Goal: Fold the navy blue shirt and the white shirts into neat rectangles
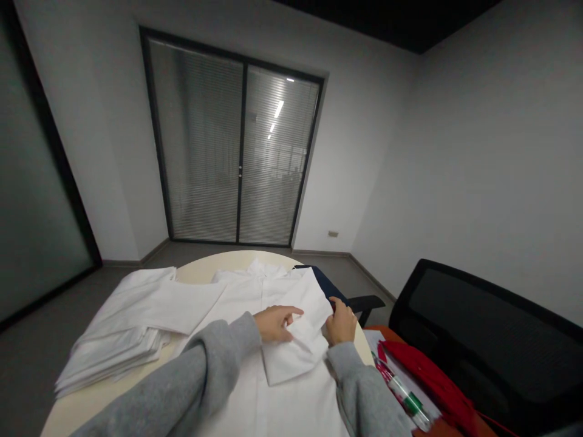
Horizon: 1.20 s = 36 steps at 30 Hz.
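A white collared shirt lies spread over the round table, its collar towards the far edge. One sleeve is folded inward across its front. My left hand rests on that folded part, thumb and forefinger apart. At the shirt's right side, my right hand has its fingers curled at the folded edge of the cloth; some fingertips are hidden. To the left stands a stack of folded white garments, with a loose flap of white cloth hanging over towards the shirt.
The pale round table has its rim near my right forearm. A black mesh chair stands at the right, holding a red cloth item and a clear tube with a green band. Dark blue cloth lies behind the shirt.
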Tool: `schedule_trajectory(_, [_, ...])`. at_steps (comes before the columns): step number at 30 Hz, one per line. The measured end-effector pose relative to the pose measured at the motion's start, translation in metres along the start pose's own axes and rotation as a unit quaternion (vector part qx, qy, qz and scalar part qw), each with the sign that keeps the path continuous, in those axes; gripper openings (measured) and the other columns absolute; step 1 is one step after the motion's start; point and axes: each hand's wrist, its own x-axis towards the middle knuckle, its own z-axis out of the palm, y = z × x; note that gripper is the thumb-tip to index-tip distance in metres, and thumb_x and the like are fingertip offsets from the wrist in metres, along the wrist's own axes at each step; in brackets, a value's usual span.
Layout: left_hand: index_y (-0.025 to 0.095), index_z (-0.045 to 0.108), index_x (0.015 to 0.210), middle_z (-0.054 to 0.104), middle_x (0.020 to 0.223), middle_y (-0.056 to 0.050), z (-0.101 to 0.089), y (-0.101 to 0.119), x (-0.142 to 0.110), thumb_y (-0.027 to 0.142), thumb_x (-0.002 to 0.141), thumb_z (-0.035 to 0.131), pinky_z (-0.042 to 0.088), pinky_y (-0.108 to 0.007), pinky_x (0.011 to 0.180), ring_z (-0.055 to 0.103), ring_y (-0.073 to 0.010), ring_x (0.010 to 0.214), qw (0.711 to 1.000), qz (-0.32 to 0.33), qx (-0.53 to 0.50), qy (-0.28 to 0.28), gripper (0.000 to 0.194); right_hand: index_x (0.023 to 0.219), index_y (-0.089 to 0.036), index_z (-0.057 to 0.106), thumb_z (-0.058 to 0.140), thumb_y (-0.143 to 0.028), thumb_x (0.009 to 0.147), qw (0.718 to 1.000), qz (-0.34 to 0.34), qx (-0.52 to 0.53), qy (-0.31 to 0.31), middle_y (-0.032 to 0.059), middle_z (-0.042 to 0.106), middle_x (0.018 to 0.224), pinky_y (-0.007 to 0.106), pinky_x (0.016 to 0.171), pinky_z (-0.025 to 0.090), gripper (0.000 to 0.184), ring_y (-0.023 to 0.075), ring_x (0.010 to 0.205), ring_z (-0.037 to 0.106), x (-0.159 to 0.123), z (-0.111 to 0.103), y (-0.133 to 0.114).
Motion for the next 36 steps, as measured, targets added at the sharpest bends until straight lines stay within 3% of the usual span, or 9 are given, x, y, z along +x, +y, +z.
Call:
schedule_trajectory(3, [0.025, 0.031, 0.164, 0.055, 0.091, 0.004, -0.036, -0.014, -0.064, 0.048, 0.069, 0.084, 0.040, -0.028, 0.080, 0.048, -0.0153, 0.081, 0.993, 0.051, -0.110, 0.005, 0.111, 0.136, -0.019, 0.062, 0.047, -0.009, 0.083, 1.000, 0.004, 0.010, 0.007, 0.0126, 0.069, 0.120, 0.039, 0.096, 0.037, 0.056, 0.0304, 0.117, 0.058, 0.001, 0.005, 0.003])
schedule_trajectory(5, [0.026, 0.021, 0.167, 0.053, 0.083, 0.005, -0.057, -0.024, -0.111, 0.070, 0.075, 0.075, 0.038, -0.028, 0.077, 0.048, -0.0156, 0.078, 0.992, -0.001, -0.126, -0.012, 0.115, 0.134, -0.019, 0.064, 0.047, -0.010, 0.082, 1.000, 0.002, 0.015, 0.006, 0.0133, 0.069, 0.119, 0.040, 0.096, 0.038, 0.056, 0.0313, 0.117, 0.057, 0.002, 0.007, 0.004])
schedule_trajectory(8, [0.016, 0.042, 0.160, 0.054, 0.066, 0.002, -0.072, -0.032, -0.167, 0.086, 0.093, 0.016, 0.043, -0.032, 0.073, 0.053, -0.0201, 0.069, 0.978, -0.184, -0.091, -0.033, 0.100, 0.131, -0.020, 0.066, 0.047, -0.011, 0.081, 1.000, 0.001, 0.021, 0.003, 0.0144, 0.066, 0.121, 0.041, 0.095, 0.040, 0.054, 0.0323, 0.117, 0.056, 0.003, 0.010, 0.005])
schedule_trajectory(10, [0.014, 0.060, 0.146, 0.059, 0.061, -0.003, -0.070, -0.029, -0.188, 0.079, 0.095, 0.001, 0.048, -0.037, 0.078, 0.061, -0.0250, 0.072, 0.965, -0.261, -0.006, -0.001, 0.102, 0.130, -0.020, 0.067, 0.048, -0.011, 0.080, 1.000, 0.000, 0.024, 0.003, 0.0150, 0.064, 0.124, 0.042, 0.097, 0.040, 0.054, 0.0327, 0.119, 0.055, 0.003, 0.011, 0.005])
schedule_trajectory(14, [0.020, 0.066, 0.139, 0.074, 0.116, -0.015, -0.041, -0.013, -0.203, 0.068, 0.096, 0.041, 0.043, -0.046, 0.105, 0.064, -0.0344, 0.116, 0.948, -0.235, 0.198, 0.083, 0.069, 0.138, -0.023, 0.063, 0.050, -0.014, 0.076, 0.999, -0.011, 0.032, 0.002, 0.0146, 0.057, 0.136, 0.045, 0.100, 0.041, 0.063, 0.0339, 0.122, 0.053, 0.001, 0.003, 0.007])
schedule_trajectory(19, [0.037, 0.045, 0.158, 0.046, 0.163, -0.006, 0.012, -0.019, -0.209, 0.064, 0.096, 0.053, 0.036, -0.052, 0.118, 0.043, -0.0338, 0.146, 0.944, -0.138, 0.292, 0.068, 0.068, 0.143, -0.032, 0.059, 0.052, -0.022, 0.076, 0.996, -0.083, 0.045, -0.003, 0.0075, 0.047, 0.153, 0.046, 0.103, 0.043, 0.068, 0.0329, 0.133, 0.047, -0.002, -0.023, 0.001])
schedule_trajectory(26, [0.042, 0.037, 0.160, 0.036, 0.167, 0.000, 0.061, -0.060, -0.214, 0.064, 0.102, 0.043, 0.033, -0.054, 0.120, 0.039, -0.0325, 0.151, 0.911, -0.088, 0.372, 0.155, 0.062, 0.160, -0.030, 0.038, 0.039, -0.053, 0.101, 0.953, -0.272, -0.091, -0.096, 0.0036, 0.024, 0.172, 0.055, 0.125, 0.007, 0.063, 0.0304, 0.158, 0.014, 0.012, -0.014, -0.063])
schedule_trajectory(29, [0.042, 0.027, 0.163, 0.037, 0.167, 0.000, 0.063, -0.066, -0.217, 0.070, 0.102, 0.038, 0.026, -0.057, 0.124, 0.038, -0.0321, 0.152, 0.893, -0.088, 0.396, 0.195, 0.068, 0.164, -0.028, 0.030, 0.031, -0.057, 0.104, 0.949, -0.247, -0.137, -0.143, 0.0021, 0.019, 0.174, 0.056, 0.126, -0.003, 0.067, 0.0295, 0.160, 0.008, 0.036, 0.006, -0.069])
schedule_trajectory(36, [0.040, 0.023, 0.164, 0.041, 0.165, -0.002, 0.073, -0.074, -0.240, 0.075, 0.099, 0.031, 0.011, -0.064, 0.126, 0.032, -0.0355, 0.154, 0.860, -0.093, 0.442, 0.236, 0.074, 0.164, -0.015, 0.028, 0.019, -0.061, 0.104, 0.957, -0.143, -0.166, -0.192, 0.0120, 0.024, 0.171, 0.066, 0.123, 0.009, 0.076, 0.0349, 0.158, 0.018, 0.074, 0.049, -0.041])
